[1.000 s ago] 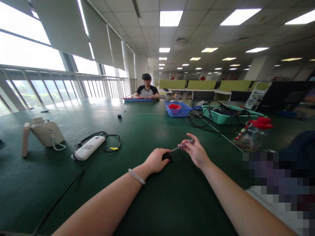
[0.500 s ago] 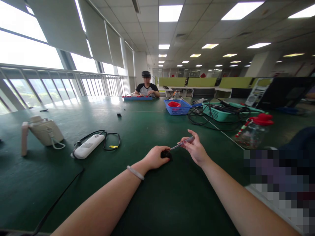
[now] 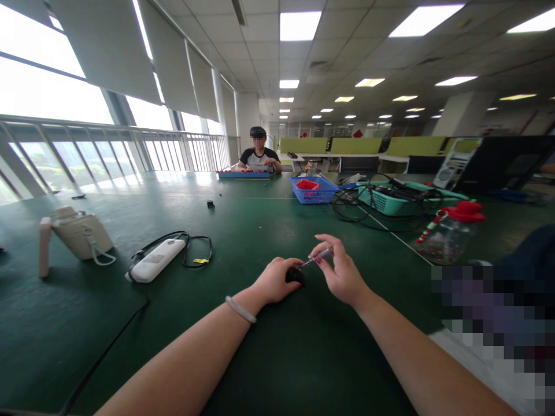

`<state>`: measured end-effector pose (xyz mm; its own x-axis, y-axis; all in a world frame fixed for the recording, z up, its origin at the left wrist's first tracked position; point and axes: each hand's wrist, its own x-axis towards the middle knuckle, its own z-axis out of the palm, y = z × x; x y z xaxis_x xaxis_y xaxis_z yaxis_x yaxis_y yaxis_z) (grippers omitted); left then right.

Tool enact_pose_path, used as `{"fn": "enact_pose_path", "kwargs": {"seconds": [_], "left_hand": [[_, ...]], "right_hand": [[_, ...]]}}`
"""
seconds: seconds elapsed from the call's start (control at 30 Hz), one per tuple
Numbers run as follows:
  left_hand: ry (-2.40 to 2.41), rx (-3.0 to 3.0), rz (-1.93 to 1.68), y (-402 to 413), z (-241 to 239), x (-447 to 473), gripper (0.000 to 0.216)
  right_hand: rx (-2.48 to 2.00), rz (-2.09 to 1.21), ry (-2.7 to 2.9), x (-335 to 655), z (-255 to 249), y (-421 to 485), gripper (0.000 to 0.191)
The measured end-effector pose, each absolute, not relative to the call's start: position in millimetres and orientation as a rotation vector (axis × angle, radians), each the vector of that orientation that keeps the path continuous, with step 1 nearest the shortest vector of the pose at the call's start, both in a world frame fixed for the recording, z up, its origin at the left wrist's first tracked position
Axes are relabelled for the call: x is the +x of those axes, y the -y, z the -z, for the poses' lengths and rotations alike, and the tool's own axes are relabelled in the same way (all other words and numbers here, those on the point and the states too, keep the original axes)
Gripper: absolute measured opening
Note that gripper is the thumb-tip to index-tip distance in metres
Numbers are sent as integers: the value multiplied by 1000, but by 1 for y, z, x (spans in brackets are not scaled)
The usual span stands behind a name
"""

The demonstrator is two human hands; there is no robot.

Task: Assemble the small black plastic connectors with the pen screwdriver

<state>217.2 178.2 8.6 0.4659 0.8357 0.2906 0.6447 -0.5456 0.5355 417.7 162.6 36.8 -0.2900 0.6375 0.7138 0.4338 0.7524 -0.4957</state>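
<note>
My left hand (image 3: pixel 277 279) rests on the green table (image 3: pixel 243 225), its fingers and thumb closed round a small black object (image 3: pixel 295 276) whose kind I cannot make out. From the right, my right hand (image 3: pixel 340 270) grips a slim screwdriver (image 3: pixel 323 254) by its pale handle. The metal shaft slants down to the left, and its tip meets or lies very close to the top of the black object. Fingers of both hands hide part of what they hold.
Left of my hands lie a white power strip (image 3: pixel 158 260) with a black cord and a beige bottle (image 3: pixel 82 231). To the right stand a jar with a red lid (image 3: pixel 466 212), a teal basket (image 3: pixel 381 199) of cables and a blue basket (image 3: pixel 314 193). A person (image 3: pixel 260 157) sits opposite.
My right hand has turned and moved slightly left and down with the screwdriver, which now shows less of its handle. My left hand keeps holding the black object nearly in place.
</note>
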Motion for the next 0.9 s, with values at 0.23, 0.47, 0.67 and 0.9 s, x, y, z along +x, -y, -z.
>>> {"fn": "enact_pose_path", "kwargs": {"seconds": [0.23,0.47,0.67,0.9], "left_hand": [[-1216,2358,-844,-183,-1,220,40],[-1151,2336,-867,-189,3,219,34],[-1242,2280,-819,-185,0,218,44],[-1304,2289,-729,-181,-9,217,37]], "right_hand": [[-669,-18,2197,402,-42,-143,56],[-544,6,2237,392,-33,-146,59],[-682,-101,1977,401,-29,-152,44],[-792,-635,1501,411,-24,-171,40]]}}
